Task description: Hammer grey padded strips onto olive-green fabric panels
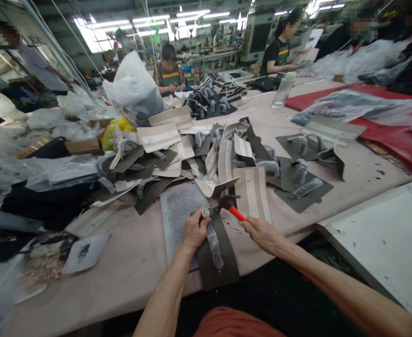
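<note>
My left hand (194, 231) is closed round an upright punch (205, 213), whose pale round top shows above the fingers; its lower end is hidden. Under that hand lies a dark olive panel (227, 255) with a plastic-wrapped handle (214, 245) on it. The panel partly covers a speckled grey slab (177, 206) and reaches over the table's front edge. In my right hand (260, 232) is a claw hammer (237, 213) with a red grip, its dark head just right of the punch.
Several similar panels (163, 138) are heaped beyond my hands, with more at the right (304, 182). Small metal bits (40, 271) and a grey plate (86, 252) lie at the left. A white board (384, 238) is at the right. Other people sit and stand farther back.
</note>
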Tool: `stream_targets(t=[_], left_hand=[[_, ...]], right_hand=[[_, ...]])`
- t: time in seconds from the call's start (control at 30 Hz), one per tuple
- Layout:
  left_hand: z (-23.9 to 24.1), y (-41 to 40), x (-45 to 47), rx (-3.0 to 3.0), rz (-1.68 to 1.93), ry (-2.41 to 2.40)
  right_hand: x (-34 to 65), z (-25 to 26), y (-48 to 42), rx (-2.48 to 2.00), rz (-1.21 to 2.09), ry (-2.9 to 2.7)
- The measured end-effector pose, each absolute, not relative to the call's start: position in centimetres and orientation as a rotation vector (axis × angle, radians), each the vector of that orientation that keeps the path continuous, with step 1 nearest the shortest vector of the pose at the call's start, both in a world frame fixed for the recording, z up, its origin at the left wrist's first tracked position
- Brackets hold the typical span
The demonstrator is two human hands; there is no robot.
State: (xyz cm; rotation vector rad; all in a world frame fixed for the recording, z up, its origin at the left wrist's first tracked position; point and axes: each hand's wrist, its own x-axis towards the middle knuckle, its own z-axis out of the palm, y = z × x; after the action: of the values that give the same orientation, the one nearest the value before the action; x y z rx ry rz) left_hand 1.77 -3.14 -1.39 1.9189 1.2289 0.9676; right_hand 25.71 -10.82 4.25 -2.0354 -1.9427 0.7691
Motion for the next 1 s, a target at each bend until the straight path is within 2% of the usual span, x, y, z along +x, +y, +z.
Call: stream_targets(t=[0.07, 0.13, 0.23, 0.37, 0.6, 0.7, 0.8, 0.93, 1.0], left_hand=[[-1.5, -3.1, 1.7, 1.892, 0.974, 1.221], [-1.6, -3.1, 1.7, 1.859, 0.995, 1.211], [-1.5, -3.2, 1.7, 1.81, 1.027, 1.201], [-1.1, -3.2, 2.0, 1.683, 1.072, 1.19], [-1.1, -2.3, 1.9, 1.091, 1.389, 1.311], [-1.6, -2.3, 1.5, 1.014, 1.497, 1.343], [-2.4, -2.2, 1.3, 0.903, 1.582, 1.328], [-3.1, -1.7, 1.6, 1.041, 1.498, 1.319], [-2.5, -2.1, 1.6, 1.16, 1.459, 1.372]], right_hand=[[25.5, 2.4, -10.8, -2.102, 0.732, -1.902], [24.6, 1.4, -10.9, -2.088, 0.553, -1.91], [22.1, 1.8, -11.1, -1.76, 0.322, -2.045], [18.2, 2.7, -11.4, -1.256, 0.463, -2.417], [16.6, 1.8, -11.6, -1.217, 0.493, -2.504], [17.3, 2.8, -11.9, -1.151, 0.534, -2.305], [17.4, 4.8, -11.4, -1.125, 0.577, -1.853], [16.6, 8.5, -8.9, -1.273, 0.762, -1.114], [15.4, 10.7, -7.4, -1.303, 0.877, -0.924]])
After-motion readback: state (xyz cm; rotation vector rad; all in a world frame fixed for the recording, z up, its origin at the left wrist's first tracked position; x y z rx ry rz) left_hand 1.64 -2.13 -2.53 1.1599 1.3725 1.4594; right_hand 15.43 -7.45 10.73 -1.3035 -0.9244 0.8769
